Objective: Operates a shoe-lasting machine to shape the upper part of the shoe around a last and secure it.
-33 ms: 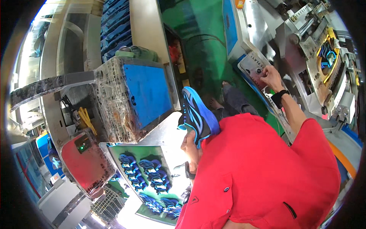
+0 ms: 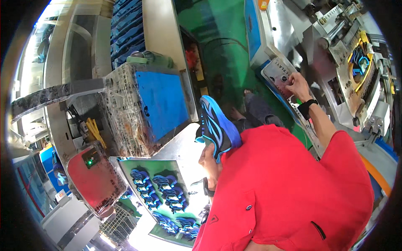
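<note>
My left hand (image 2: 208, 161) is closed around the lower end of a blue and black shoe upper (image 2: 217, 129) with light blue stripes. The upper stands up in front of my red shirt, and part of my fingers is hidden behind it. On the right, my right hand (image 2: 298, 86) rests at a metal control panel (image 2: 276, 70) with round buttons. Its fingers are curled together against the panel; what lies under them is hidden. Beyond it, a machine (image 2: 335, 54) holds another blue and black piece (image 2: 361, 62) in a yellow-edged frame.
At the lower left, a green tray (image 2: 167, 165) carries several stacks of blue shoe parts. A blue-topped box (image 2: 163, 102) wrapped in film stands above it. More blue parts (image 2: 127, 29) line a rack at the far left. A red control box (image 2: 94, 180) sits below.
</note>
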`<state>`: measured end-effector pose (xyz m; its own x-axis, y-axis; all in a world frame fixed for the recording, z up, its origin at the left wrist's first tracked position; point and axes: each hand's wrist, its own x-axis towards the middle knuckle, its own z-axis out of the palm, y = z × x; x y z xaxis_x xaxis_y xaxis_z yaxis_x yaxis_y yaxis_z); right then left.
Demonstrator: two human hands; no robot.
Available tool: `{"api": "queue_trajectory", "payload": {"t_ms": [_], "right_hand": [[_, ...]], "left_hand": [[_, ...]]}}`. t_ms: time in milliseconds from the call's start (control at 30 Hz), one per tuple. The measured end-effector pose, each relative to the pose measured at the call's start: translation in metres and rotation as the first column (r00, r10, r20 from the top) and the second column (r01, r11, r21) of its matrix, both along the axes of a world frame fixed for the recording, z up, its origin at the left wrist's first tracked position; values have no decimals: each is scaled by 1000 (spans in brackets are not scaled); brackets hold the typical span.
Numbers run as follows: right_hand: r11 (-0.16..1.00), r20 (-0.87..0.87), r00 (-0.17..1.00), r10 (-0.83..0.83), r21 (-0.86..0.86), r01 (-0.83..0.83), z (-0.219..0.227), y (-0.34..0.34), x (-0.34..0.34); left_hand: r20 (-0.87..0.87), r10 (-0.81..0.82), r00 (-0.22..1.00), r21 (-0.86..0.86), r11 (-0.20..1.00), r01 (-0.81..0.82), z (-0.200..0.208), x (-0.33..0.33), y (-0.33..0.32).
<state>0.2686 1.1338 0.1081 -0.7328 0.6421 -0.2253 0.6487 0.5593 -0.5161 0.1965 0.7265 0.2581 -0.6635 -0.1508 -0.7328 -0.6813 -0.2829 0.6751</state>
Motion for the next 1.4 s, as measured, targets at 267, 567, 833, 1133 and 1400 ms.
{"api": "queue_trajectory", "payload": {"t_ms": [267,567,833,1133,1400], "right_hand": [[999,-46,999,15,-36,-16,-3,1,3],[997,-4,999,36,-72,-36,4,3,1],[996,-19,999,48,-75,-49,4,5,-1],[994,-7,1000,6,-112,-7,5,5,-2],[989,-4,999,46,-141,-46,3,11,-1]], "left_hand": [[21,-8,1000,-54,998,9,-8,-4,7],[30,27,999,4,1000,-27,-7,0,15],[-6,-14,1000,-48,999,13,-7,-2,19],[76,-20,997,-138,990,31,5,-10,48],[-41,-50,998,-81,996,46,17,-7,71]]}}
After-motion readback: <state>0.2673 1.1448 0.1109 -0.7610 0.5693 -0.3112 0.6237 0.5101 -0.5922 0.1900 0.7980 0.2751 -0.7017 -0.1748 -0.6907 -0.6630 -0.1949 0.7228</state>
